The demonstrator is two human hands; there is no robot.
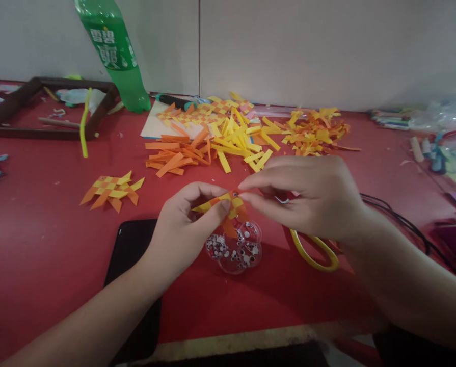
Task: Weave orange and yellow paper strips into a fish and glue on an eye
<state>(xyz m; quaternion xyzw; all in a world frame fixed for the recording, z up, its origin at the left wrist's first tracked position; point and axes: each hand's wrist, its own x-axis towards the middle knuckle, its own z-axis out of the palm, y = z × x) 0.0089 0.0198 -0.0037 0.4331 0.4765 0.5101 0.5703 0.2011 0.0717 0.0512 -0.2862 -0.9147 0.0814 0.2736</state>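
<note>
Between the thumb and fingers of my left hand (187, 229) is a woven paper fish (235, 206) in orange and yellow strips, with a small googly eye on it. My right hand (307, 196) has its thumb and forefinger closed at the fish's head, right by the eye; the other fingers are curled. Below the fish stands a clear round container (233, 265) with several compartments of googly eyes, partly covered by the fish. A second woven paper fish (111, 189) lies flat on the red table to the left.
Orange paper strips (174, 155) and yellow strips (239, 135) lie behind my hands, with a pile of scraps (315, 132) further right. A green bottle (116, 61) stands by a dark frame (29, 133). A black phone (136, 239) and yellow-handled scissors (315, 262) lie near my arms.
</note>
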